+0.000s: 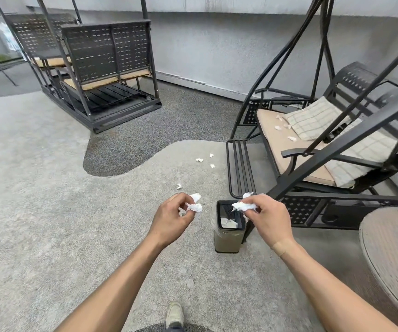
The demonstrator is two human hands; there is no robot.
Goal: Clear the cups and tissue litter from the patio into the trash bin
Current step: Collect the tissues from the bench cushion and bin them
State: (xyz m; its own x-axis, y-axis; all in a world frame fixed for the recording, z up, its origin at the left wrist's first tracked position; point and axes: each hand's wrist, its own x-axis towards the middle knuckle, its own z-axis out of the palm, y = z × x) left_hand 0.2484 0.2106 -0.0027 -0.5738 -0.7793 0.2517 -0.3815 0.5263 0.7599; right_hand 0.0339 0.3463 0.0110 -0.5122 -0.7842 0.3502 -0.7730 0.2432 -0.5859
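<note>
A small square trash bin (229, 240) with a black liner stands on the patio floor, white litter inside it. My right hand (271, 221) hangs over the bin's right rim, pinching crumpled white tissue (243, 206). My left hand (169, 220) is just left of the bin and grips two tissue wads (195, 204). Several tissue scraps (200, 160) lie on the floor beyond the bin, one scrap (179, 186) closer. More tissue bits (291, 138) lie on the swing seat cushion (277, 140). No cups are visible.
A black metal swing bench (336, 149) with checked pillows stands right of the bin, its frame close behind it. A round table (394, 255) sits at the right edge. Another glider bench (102, 75) stands far left. My shoe (174, 313) shows at the bottom.
</note>
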